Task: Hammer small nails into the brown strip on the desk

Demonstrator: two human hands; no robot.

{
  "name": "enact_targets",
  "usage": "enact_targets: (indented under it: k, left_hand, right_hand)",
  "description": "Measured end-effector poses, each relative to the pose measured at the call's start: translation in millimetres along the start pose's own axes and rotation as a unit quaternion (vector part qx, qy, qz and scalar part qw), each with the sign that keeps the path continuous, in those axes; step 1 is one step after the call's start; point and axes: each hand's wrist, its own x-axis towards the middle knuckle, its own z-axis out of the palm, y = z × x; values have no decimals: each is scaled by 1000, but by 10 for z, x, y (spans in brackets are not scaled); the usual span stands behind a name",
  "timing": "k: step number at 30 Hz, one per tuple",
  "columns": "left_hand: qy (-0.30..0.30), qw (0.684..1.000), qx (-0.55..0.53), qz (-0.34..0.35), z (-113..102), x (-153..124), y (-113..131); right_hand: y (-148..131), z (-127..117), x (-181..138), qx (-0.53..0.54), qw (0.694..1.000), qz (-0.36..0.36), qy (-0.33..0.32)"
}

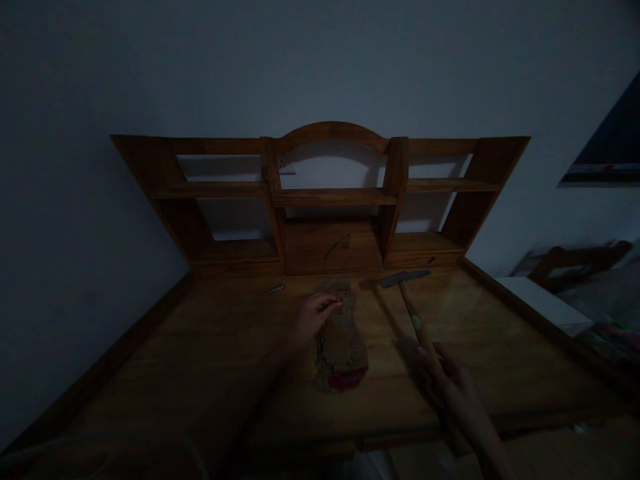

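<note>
My right hand is closed round the wooden handle of a hammer, its dark metal head raised to the right of a rough brown piece that looks like worn wood. That piece lies on the desk and has a dark red patch at its near end. Over its far part, my left hand has thumb and fingertips pinched together. Whatever is between those fingertips is too small and dim to make out. A small, thin metallic item lies on the desk to the left.
A wooden shelf unit stands along the back of the desk, against the wall. Raised wooden edges run along both sides of the desk. Beyond the right edge are a white surface and a wooden chair back. The light is dim.
</note>
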Motion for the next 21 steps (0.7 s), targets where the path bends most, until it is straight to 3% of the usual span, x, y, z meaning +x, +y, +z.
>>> enact_targets:
  k: [3,5,8,14,21]
  left_hand:
    - [-38,995,47,83,48,-69,138]
    - [-20,992,68,101,23,-86,173]
    - [8,992,80,102,0,-90,163]
    - [-46,990,90,97,40,-89,30]
    - [-38,992,111,53,27,-78,-13]
  right_hand:
    - [-10,-5,-2,-12,1000,1,-16]
    - [-21,-5,-7,-19,1000,2,-20]
    - [-38,4,-18,-14,1000,0,-5]
    - [-20,6,-10,-34,999,-12,-3]
    - [-97,32,-39,-3,1000,-2,7]
